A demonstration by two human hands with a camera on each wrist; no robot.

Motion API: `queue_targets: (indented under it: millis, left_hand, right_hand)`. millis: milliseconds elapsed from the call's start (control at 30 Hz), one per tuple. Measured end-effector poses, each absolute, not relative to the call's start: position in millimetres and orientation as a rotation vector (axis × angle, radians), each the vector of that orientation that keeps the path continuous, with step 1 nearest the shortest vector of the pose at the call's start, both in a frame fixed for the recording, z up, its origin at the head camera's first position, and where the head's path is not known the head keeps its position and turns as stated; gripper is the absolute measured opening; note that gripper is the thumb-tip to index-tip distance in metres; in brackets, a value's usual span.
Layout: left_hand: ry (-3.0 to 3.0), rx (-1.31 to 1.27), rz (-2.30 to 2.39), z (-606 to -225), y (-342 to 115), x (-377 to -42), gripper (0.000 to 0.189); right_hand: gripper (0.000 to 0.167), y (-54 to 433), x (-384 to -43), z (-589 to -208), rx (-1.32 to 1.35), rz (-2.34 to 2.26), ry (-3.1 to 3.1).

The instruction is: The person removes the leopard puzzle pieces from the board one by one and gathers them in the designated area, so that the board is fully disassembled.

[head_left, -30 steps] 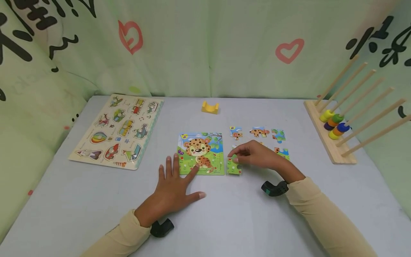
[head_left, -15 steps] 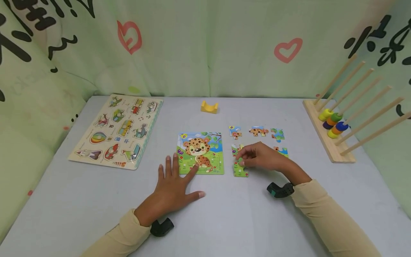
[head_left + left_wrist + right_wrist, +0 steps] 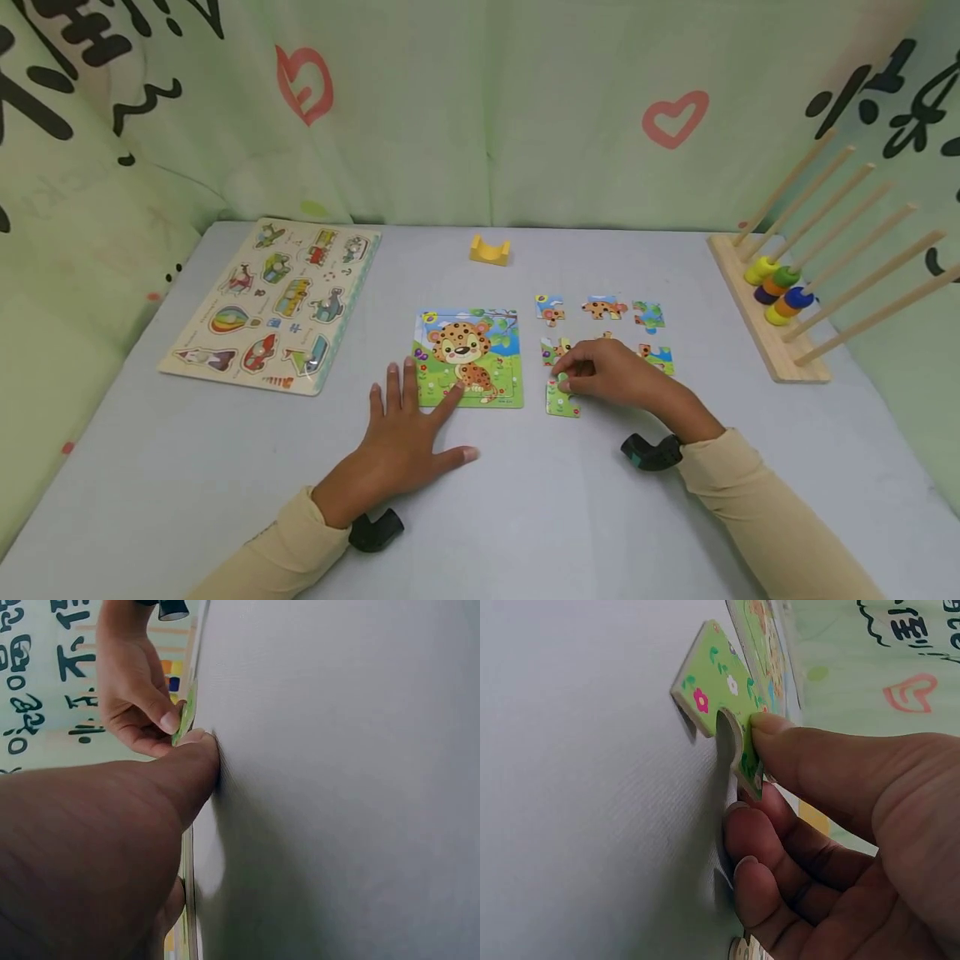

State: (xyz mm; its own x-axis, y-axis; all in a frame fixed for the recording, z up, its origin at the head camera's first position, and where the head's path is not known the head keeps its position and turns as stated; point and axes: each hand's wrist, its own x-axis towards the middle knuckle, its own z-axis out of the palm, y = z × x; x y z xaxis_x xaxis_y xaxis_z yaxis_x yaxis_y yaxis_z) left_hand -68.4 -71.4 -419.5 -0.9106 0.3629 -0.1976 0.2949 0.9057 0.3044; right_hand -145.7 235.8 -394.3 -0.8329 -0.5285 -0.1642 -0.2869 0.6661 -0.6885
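In the head view my left hand (image 3: pixel 397 446) lies spread on the table, its fingertips resting on the lower left part of a leopard picture puzzle board (image 3: pixel 495 333). Just right of that board, my right hand (image 3: pixel 618 371) pinches a green jigsaw piece (image 3: pixel 562 404) between thumb and fingers. The right wrist view shows the same piece tilted, with pink and white flowers printed on it and one edge raised from the table. Other jigsaw pieces (image 3: pixel 603 308) lie in rows behind the right hand, which partly covers some of them.
A wooden board of vehicle pictures (image 3: pixel 258 317) lies at the left. A yellow curved block (image 3: pixel 490 250) stands at the back middle. At the right is a wooden peg rack (image 3: pixel 810 367) with coloured rings (image 3: pixel 780 287) on some pegs. A printed curtain (image 3: pixel 487 117) hangs behind the table.
My right hand has moved slightly right, away from the leopard board, with the green jigsaw piece. Over the last half second it has barely shifted. The left hand stays in place.
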Motion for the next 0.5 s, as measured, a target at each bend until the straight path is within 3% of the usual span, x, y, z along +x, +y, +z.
queue_targets:
  millis: [233,500]
  left_hand:
    - [2.801,0.583,0.502,-421.1,-72.2,-68.9,0.084]
    - [2.807,0.679,0.622,-415.3,-68.2,-71.6,0.072]
  right_hand:
    - [0.015,235.6,-144.0,-397.6,-0.639,-0.931,2.587]
    - [0.019,235.8,-142.3,-397.1,-0.674,-0.898,2.635]
